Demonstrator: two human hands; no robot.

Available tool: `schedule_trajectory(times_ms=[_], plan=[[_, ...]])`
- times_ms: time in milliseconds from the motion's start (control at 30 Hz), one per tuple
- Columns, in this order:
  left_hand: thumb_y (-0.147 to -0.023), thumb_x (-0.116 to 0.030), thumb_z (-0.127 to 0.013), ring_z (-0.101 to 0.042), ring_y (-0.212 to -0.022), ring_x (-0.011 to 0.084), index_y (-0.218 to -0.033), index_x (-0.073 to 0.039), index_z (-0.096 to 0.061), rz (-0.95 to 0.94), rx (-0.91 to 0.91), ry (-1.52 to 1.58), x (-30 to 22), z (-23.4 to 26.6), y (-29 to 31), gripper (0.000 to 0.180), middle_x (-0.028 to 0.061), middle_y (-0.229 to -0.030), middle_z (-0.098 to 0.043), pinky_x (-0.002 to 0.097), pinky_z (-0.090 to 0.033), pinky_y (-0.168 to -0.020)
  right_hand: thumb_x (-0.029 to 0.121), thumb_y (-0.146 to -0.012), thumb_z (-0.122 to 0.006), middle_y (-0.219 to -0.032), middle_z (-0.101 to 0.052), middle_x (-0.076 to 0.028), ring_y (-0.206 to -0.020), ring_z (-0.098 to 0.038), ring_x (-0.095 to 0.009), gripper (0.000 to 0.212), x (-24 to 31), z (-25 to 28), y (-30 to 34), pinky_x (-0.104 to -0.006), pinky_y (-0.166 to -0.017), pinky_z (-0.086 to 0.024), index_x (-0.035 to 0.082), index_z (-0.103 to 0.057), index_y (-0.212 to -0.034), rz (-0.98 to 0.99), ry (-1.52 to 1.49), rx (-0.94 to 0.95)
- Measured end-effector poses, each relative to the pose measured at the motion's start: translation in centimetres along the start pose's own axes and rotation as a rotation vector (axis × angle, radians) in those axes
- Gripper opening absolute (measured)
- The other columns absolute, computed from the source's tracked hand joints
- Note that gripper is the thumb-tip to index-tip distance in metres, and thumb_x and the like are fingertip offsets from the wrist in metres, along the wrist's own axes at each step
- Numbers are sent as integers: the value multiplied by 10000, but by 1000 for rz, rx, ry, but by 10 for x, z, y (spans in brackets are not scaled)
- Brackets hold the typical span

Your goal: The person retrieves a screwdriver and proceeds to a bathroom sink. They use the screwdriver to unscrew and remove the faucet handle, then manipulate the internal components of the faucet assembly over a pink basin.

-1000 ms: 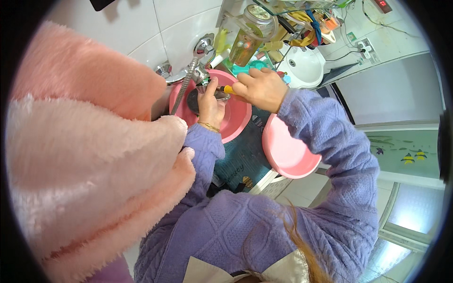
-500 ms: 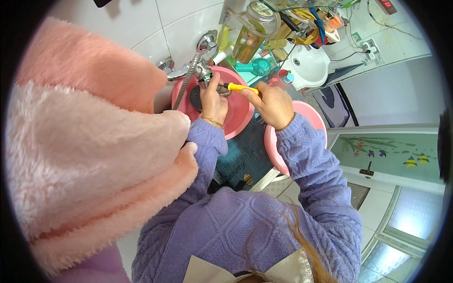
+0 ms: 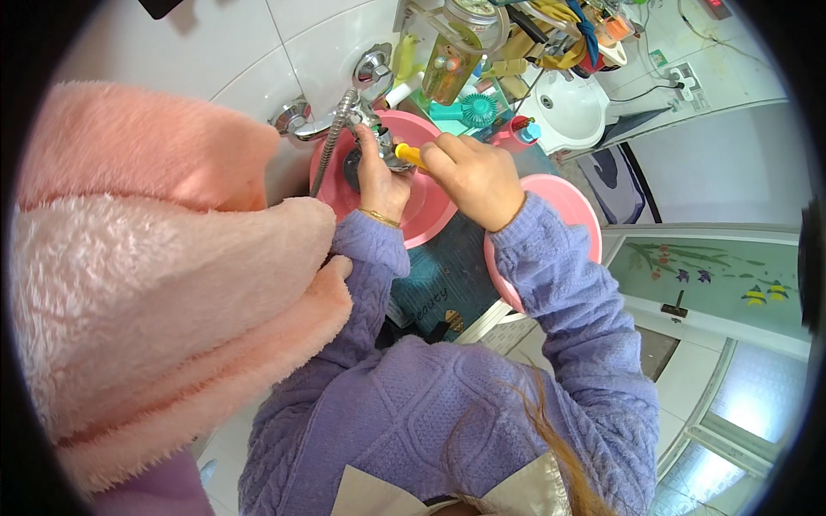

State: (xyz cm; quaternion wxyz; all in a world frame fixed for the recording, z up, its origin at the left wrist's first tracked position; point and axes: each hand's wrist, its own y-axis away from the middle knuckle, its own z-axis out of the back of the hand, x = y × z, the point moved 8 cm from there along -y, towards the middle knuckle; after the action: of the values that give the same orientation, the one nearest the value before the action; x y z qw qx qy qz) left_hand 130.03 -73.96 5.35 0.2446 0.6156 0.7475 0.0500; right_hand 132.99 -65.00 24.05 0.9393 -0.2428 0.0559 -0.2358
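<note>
My left hand (image 3: 384, 182) is cupped around the chrome faucet (image 3: 398, 160) on the tiled wall, thumb pointing up along its body. My right hand (image 3: 478, 176) is wrapped around a screwdriver (image 3: 409, 155) with a yellow handle. The front of that handle points left at the faucet; its metal tip cannot be made out. Below the faucet sits a pink basin (image 3: 430, 219), with a dark round object (image 3: 351, 169) partly hidden behind my left hand. A ribbed metal shower hose (image 3: 331, 142) hangs just left of the faucet.
A second pink basin (image 3: 564, 193) stands under my right forearm. Fluffy pink towels (image 3: 163, 275) hang close on the left. Beyond the basin are a green brush (image 3: 478, 110), a lidded jar (image 3: 452, 64), a red bottle (image 3: 514, 132) and a white sink (image 3: 568, 112).
My right hand has closed farther over the screwdriver, so less of the yellow handle shows. The faucet and my left hand stay together; the whole view has shifted slightly.
</note>
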Motion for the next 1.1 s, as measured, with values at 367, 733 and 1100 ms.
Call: schedule_trajectory(times_ms=[367,733,1100], plan=[[-860,-613,-397,-576,-666,167,-860,-76,-528,4,37,39,2,0,0,552,49,-727,-576,288,-497,-607,298,-760,-652,-697,-517,-79,-603,-566,-263,312,-5,-17,9,-363,-489,-453,56,-484,-860,-205,-164,-114],[-884,-559,-430,-575,-653,133,-866,-94,-537,20,57,64,3,2,0,478,21,-733,-581,258,-488,-582,139,-699,-673,-878,-504,-90,-761,-534,-262,302,3,-12,-5,-337,-618,-466,80,-539,-963,-57,-381,-149],[-856,-605,-430,-595,-706,140,-951,-106,-513,42,20,148,4,-5,2,515,12,-809,-580,269,-508,-598,-65,-700,-711,-950,-551,-91,-878,-564,-193,359,-26,-41,7,-309,-807,-473,2,-534,-1006,-174,-958,-522]])
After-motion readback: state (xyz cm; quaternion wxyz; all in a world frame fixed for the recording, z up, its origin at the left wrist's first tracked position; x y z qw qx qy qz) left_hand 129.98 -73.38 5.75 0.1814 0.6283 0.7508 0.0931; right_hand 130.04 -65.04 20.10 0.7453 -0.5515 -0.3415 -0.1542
